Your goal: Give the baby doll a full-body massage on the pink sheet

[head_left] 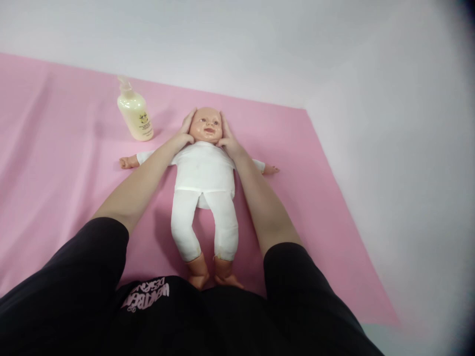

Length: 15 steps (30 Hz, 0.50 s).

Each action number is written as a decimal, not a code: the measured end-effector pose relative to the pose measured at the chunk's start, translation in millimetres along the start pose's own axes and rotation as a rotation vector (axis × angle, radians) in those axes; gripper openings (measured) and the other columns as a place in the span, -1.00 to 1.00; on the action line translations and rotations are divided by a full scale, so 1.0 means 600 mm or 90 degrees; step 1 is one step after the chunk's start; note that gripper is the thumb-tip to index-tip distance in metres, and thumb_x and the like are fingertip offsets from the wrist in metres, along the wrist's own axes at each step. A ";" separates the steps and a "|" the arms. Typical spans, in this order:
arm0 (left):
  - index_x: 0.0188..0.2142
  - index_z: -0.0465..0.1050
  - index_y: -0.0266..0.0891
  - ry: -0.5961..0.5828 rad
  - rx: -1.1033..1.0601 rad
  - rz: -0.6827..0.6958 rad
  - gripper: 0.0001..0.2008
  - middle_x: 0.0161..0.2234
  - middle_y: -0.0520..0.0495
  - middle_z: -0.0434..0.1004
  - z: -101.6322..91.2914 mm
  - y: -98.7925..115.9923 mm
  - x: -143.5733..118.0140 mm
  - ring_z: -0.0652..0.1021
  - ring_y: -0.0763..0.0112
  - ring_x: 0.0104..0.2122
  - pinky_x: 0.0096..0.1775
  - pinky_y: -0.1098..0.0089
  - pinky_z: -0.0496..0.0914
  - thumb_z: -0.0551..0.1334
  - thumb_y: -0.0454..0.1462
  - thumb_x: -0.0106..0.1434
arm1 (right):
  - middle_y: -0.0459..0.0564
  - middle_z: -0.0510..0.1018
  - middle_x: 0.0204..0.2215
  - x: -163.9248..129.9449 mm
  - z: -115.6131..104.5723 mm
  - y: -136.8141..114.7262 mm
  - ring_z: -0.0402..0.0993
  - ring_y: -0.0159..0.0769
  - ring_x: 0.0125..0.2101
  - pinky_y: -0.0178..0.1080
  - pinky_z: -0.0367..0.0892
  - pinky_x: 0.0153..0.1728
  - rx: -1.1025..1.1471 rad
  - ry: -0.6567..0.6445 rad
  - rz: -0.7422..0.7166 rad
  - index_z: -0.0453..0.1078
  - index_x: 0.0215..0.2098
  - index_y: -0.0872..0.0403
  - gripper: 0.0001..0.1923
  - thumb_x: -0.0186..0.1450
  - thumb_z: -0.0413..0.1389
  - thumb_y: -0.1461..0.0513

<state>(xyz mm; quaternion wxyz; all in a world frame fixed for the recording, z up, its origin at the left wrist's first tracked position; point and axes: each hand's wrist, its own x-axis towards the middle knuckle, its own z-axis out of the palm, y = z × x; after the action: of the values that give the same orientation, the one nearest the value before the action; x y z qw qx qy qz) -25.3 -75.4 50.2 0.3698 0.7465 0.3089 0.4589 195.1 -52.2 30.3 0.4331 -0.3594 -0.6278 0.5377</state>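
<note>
A baby doll [205,165] in a white long-sleeved top and white trousers lies on its back, face up, arms spread to both sides. Its bare feet point toward me, close to my black shirt. My left hand [186,129] cups one side of the doll's head [206,118], fingers stretched up along it and thumb near the jaw. On the opposite side my right hand [227,134] rests in the same way, so the head is held between both palms. The doll's ears are hidden behind my hands, and its face looks shiny.
A pump bottle [135,112] of pale yellow liquid stands up left of the doll's head, beyond its outstretched arm. Under everything lies a pink sheet [304,198], creased on the left, with its edge running down the right. A white surface [389,148] surrounds it.
</note>
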 end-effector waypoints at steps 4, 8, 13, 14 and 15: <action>0.56 -0.04 -0.03 0.008 -0.021 -0.034 -0.03 0.54 0.01 0.01 -0.001 0.018 -0.003 -0.11 -0.14 0.56 0.53 -0.15 -0.04 0.31 -0.11 0.24 | -0.18 -0.15 0.61 -0.014 0.001 -0.016 0.24 0.15 0.46 0.13 0.31 0.44 -0.035 -0.021 -0.014 -0.49 0.61 -0.23 0.44 0.06 0.40 0.00; 0.55 0.01 0.04 -0.008 -0.053 -0.044 -0.04 0.55 0.05 -0.02 -0.004 0.023 -0.005 -0.11 -0.14 0.56 0.54 -0.13 -0.06 0.35 -0.16 0.21 | -0.18 -0.16 0.62 -0.018 0.002 -0.021 0.24 0.14 0.46 0.11 0.32 0.43 -0.041 -0.029 -0.014 -0.48 0.60 -0.27 0.49 0.03 0.45 -0.01; 0.54 0.03 -0.04 0.001 -0.042 -0.037 -0.03 0.56 -0.01 -0.03 -0.007 -0.008 0.005 -0.08 -0.10 0.56 0.55 -0.08 -0.11 0.37 -0.14 0.20 | -0.16 -0.17 0.62 -0.011 0.003 -0.010 0.26 0.07 0.45 0.14 0.27 0.45 -0.021 -0.018 0.000 -0.58 0.59 -0.27 0.47 0.06 0.40 0.11; 0.54 0.04 -0.04 0.008 -0.033 -0.028 -0.03 0.55 -0.02 -0.02 -0.007 -0.017 0.007 -0.06 -0.08 0.56 0.55 -0.07 -0.10 0.37 -0.12 0.20 | -0.15 -0.16 0.62 -0.009 0.002 -0.007 0.25 0.07 0.46 0.14 0.25 0.46 -0.018 -0.015 -0.004 -0.60 0.58 -0.26 0.47 0.06 0.39 0.12; 0.54 0.05 -0.03 0.015 -0.024 -0.017 -0.03 0.55 -0.02 0.00 -0.007 -0.026 0.010 -0.04 -0.06 0.56 0.55 -0.06 -0.09 0.38 -0.10 0.20 | -0.14 -0.15 0.62 -0.006 0.001 -0.003 0.24 0.06 0.47 0.15 0.25 0.46 -0.017 -0.015 -0.009 -0.61 0.58 -0.25 0.48 0.06 0.39 0.12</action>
<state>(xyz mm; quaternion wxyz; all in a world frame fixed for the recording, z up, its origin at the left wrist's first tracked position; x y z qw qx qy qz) -28.3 -61.1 41.2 0.3863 0.7295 0.3146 0.4686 196.0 -56.2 31.5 0.4245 -0.3542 -0.6424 0.5307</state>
